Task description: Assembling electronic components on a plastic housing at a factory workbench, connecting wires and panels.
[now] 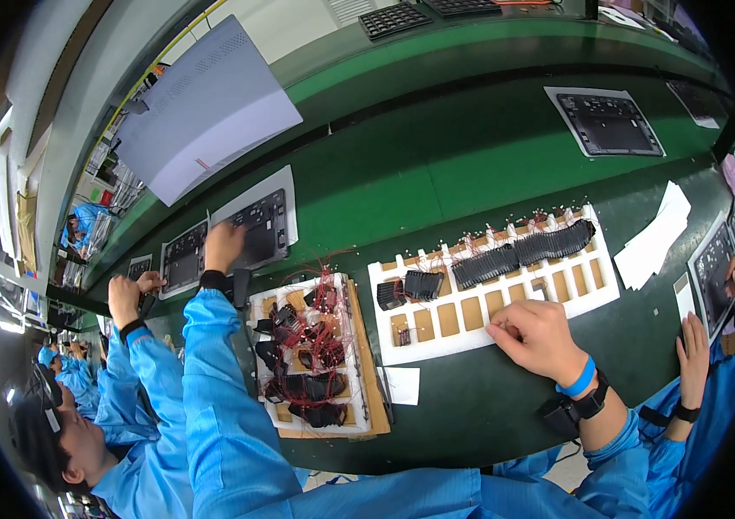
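Note:
My left hand (224, 247) reaches out over a black laptop shell (265, 227) that lies on a white sheet. Its fingers curl down at the shell's near side, and anything between them is hidden. At the front edge of a white foam tray (473, 336), my right hand (540, 342) is closed, thumb against bent fingers; whatever it may hold cannot be made out. Rows of small black parts with thin red wires (484, 265) stand in the tray's back compartments. A small wired part (402, 334) sits in a front-left compartment.
A second foam tray (357, 381), heaped with tangled black wired parts (303, 355), stands left of centre on cardboard. Co-workers sit at both sides; one hand (124, 298) is close to my left arm. Another shell (607, 124) lies at the back, white sheets (655, 235) at right.

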{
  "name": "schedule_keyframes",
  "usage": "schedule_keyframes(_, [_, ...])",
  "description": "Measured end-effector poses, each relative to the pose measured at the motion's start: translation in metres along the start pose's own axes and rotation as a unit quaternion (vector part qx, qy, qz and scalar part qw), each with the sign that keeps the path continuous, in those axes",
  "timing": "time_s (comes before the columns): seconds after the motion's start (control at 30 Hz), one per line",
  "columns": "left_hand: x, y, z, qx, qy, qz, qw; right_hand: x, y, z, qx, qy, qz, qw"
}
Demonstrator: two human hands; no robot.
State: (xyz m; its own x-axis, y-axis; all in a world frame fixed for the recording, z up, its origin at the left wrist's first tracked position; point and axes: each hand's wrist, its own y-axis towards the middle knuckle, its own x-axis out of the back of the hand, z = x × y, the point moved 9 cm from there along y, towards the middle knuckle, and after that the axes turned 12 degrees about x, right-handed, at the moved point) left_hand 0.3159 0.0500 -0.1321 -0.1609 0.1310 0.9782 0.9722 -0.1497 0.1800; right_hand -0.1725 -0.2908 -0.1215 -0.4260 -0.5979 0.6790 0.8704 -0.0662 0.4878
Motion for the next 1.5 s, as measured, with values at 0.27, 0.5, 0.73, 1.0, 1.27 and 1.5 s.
schedule_keyframes(0.27, [-0.05,-0.031,-0.122,-0.271,0.146,0.2,0.93,0.004,-0.006,0.002,0.058,0.002,-0.031,0.998])
schedule_keyframes(0.5, [-0.04,0.006,-0.107,-0.038,0.265,0.146,0.952,0.001,-0.01,-0.003,0.042,0.036,-0.028,0.998])
schedule_keyframes(0.73, [0.0,-0.008,-0.184,-0.041,0.255,0.106,0.96,0.003,-0.012,-0.003,0.055,0.024,-0.028,0.998])
schedule_keyframes(1.0, [-0.001,-0.12,-0.412,-0.274,0.128,0.118,0.946,0.005,-0.004,0.005,0.048,0.038,-0.005,0.998])
schedule_keyframes(1.27, [-0.026,-0.132,-0.442,-0.286,0.074,0.177,0.939,0.005,-0.009,-0.003,0.044,0.044,-0.016,0.998])
schedule_keyframes(1.5, [0.002,-0.118,-0.372,-0.367,-0.065,0.252,0.893,0.006,-0.008,-0.004,0.052,0.034,-0.021,0.998])
